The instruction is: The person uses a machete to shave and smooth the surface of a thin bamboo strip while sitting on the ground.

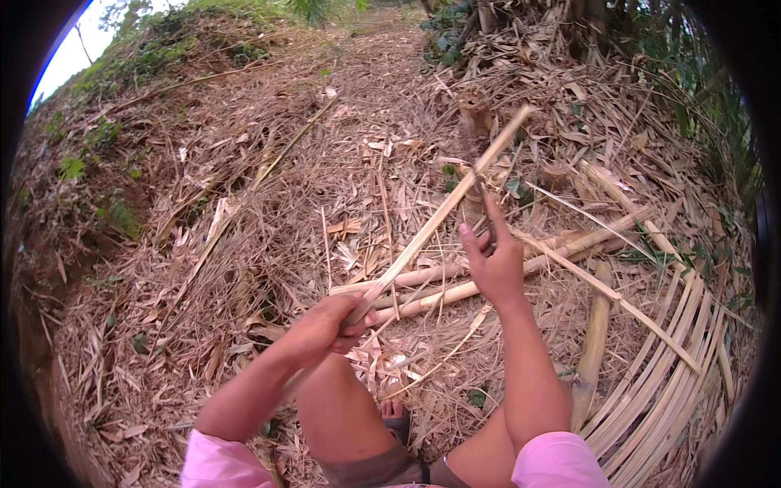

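Observation:
My left hand (325, 329) is closed around a long pale bamboo strip (423, 236), which slants up and away to the right. Its lower end passes back beneath my left forearm, where it is blurred. Closed near the strip's far part is my right hand (498, 272), index finger stretched forward. It holds a dark, narrow-bladed knife (481, 195) whose blade crosses the strip and appears to touch it. My palm and fingers hide the knife's handle.
Cut bamboo poles (439, 301) lie crosswise in front of my knees. To the right, several split strips (667, 390) are bunched beside a short thick pole (598, 342). Dry leaves cover the ground, with a bamboo stump (474, 110) ahead and a bank at the left.

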The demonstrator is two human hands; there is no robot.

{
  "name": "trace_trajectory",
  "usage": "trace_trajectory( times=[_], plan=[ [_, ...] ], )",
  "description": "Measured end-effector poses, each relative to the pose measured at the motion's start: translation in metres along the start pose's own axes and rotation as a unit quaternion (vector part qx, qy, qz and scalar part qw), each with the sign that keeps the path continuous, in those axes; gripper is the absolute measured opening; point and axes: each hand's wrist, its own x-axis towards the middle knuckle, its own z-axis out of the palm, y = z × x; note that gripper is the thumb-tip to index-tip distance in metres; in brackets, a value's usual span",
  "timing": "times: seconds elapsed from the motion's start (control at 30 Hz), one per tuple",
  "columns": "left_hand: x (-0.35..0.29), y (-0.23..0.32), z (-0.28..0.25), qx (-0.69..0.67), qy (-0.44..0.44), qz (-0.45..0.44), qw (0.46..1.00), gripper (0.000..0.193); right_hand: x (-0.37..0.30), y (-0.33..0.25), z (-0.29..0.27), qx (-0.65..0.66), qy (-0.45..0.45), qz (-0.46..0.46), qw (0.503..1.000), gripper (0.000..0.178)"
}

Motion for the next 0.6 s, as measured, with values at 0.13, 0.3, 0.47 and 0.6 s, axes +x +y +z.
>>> trace_trajectory(
  times=[0.13,0.3,0.47,0.6],
  plan=[
    [0.032,-0.004,0.029,-0.036,-0.036,0.089,0.995,0.023,-0.016,-0.009,0.005,-0.036,-0.09,-0.016,0.995,0.057],
    [0.051,-0.016,0.054,-0.093,-0.063,0.12,0.986,0.022,-0.041,-0.014,0.01,-0.104,-0.118,-0.107,0.982,0.062],
    [0.068,-0.045,0.051,-0.029,0.0,0.15,0.988,0.019,-0.058,-0.015,0.023,-0.194,-0.156,-0.14,0.958,0.069],
    [0.061,-0.055,0.054,-0.053,0.034,0.141,0.988,0.016,-0.062,-0.014,0.028,-0.231,-0.154,-0.181,0.944,0.073]
  ],
)
